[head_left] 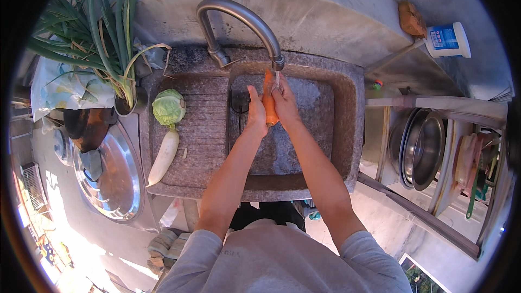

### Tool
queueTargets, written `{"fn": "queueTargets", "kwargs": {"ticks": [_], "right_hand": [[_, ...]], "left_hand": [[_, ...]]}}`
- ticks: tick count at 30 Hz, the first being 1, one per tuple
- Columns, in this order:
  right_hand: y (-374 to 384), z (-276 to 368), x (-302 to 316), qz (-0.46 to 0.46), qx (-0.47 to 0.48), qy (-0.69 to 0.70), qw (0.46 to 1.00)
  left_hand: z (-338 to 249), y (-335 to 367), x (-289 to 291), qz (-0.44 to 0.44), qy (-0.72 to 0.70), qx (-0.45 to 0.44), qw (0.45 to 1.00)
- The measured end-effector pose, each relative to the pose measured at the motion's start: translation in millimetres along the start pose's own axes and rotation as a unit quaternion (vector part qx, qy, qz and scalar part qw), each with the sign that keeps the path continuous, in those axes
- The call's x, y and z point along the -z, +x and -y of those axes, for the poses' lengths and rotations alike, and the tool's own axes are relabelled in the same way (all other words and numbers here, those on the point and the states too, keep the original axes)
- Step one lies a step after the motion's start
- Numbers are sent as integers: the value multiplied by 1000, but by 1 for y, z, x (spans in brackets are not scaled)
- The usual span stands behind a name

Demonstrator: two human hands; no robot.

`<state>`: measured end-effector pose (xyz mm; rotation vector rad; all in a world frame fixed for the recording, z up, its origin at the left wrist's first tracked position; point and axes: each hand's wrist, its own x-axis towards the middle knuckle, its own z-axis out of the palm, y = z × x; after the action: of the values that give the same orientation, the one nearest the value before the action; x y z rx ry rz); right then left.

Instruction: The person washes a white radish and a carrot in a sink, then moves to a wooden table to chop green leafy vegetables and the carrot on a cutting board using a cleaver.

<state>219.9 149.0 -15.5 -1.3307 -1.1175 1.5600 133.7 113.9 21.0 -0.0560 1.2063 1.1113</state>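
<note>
An orange carrot (269, 109) is held upright in the picture, over the basin of a stone sink (347, 146). My left hand (257, 109) grips its lower part from the left, the thumb pointing up. On the other side my right hand (285, 102) is closed against the carrot's upper part, just under the faucet (239, 8). A thin stream of water (277, 78) runs from the spout onto the right fingers. The fingertips behind the carrot are hidden.
Left on the ribbed drainboard (203, 130) lie a cabbage (169, 107) and a white radish (163, 158). Green onions (122, 49) stand in a pot at the back left, above a round metal lid (116, 184). Metal basins (426, 149) are racked at right, below a white tub (461, 39).
</note>
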Motion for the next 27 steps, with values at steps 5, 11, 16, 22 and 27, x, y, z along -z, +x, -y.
{"fn": "queueTargets", "kwargs": {"ticks": [5, 11, 16, 22, 27], "right_hand": [[-19, 20, -2, 126, 44, -156, 979], [25, -13, 9, 25, 101, -84, 991], [41, 34, 6, 20, -34, -3, 999], [-20, 11, -17, 28, 305, -279, 910], [54, 10, 10, 53, -18, 35, 998]], "left_hand": [[-20, 19, 13, 22, -44, 53, 997], [15, 9, 23, 111, 10, 48, 993], [18, 13, 44, 261, -91, 57, 959], [9, 14, 29, 94, -80, 7, 992], [21, -15, 28, 256, -100, 58, 960]]}}
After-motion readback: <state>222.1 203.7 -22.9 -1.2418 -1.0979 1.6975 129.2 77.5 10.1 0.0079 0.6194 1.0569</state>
